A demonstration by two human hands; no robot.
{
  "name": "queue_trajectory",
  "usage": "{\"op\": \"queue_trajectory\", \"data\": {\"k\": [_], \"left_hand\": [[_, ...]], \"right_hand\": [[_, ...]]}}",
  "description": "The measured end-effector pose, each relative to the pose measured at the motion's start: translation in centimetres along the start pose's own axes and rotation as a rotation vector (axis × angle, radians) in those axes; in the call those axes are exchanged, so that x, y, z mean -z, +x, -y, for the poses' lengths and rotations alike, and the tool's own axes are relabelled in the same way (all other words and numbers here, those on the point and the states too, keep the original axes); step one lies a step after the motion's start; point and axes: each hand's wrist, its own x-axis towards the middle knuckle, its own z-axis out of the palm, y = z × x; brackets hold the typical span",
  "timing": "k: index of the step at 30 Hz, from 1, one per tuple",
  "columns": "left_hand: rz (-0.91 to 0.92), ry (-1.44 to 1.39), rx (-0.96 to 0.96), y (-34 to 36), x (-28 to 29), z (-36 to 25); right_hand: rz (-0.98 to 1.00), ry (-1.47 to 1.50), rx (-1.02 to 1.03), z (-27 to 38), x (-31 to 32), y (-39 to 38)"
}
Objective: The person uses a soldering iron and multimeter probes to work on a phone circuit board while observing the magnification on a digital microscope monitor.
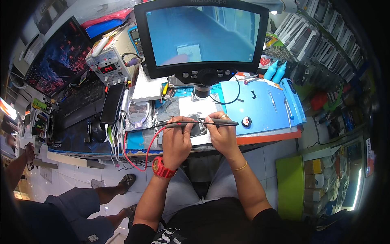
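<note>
My left hand point(176, 142), with a red watch on its wrist, is closed on a multimeter probe point(170, 125) with a red lead running down and left. My right hand point(221, 140) grips a black probe point(228, 123), pinched near its tip. Both probe tips converge over an opened phone point(198, 130) on a white pad point(191, 105), under the lens point(202, 92) of a screen microscope. Its screen point(201, 34) shows a bluish, indistinct magnified view. The exact contact of the tips is too small to make out.
A blue mat point(258, 114) carries tools and a small round container point(246, 121). Left are a power supply point(106, 61), upright phone point(113, 103), coiled cable point(138, 112), keyboard point(83, 107) and monitor point(55, 53). Another person point(79, 207) is at lower left, holding something near the bench.
</note>
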Motion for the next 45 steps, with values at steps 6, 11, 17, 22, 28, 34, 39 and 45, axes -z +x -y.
{"op": "queue_trajectory", "data": {"k": [6, 11, 17, 22, 28, 34, 39, 45], "left_hand": [[0.012, -0.008, 0.009, 0.08, 0.03, 0.16], [0.02, -0.004, -0.009, 0.12, 0.04, 0.35], [0.021, -0.002, -0.013, 0.15, 0.08, 0.34], [0.012, 0.003, -0.019, 0.29, 0.15, 0.04], [0.008, 0.045, -0.057, 0.1, 0.02, 0.49], [0.019, 0.022, -0.046, 0.15, 0.04, 0.62], [0.019, 0.022, -0.015, 0.08, 0.11, 0.45], [0.011, 0.047, -0.054, 0.02, 0.1, 0.69]], "right_hand": [[0.002, -0.015, 0.008, 0.15, 0.08, 0.04], [-0.004, -0.04, 0.016, 0.3, 0.07, 0.08], [0.0, -0.032, -0.002, 0.38, 0.07, 0.09], [0.004, -0.012, -0.031, 0.45, 0.05, 0.1], [0.013, 0.0, -0.048, -0.2, -0.14, 0.0], [0.01, -0.012, -0.031, 0.12, -0.03, 0.08], [-0.005, -0.018, -0.016, 0.46, -0.01, 0.15], [-0.003, -0.003, -0.018, -0.01, -0.2, 0.08]]}}
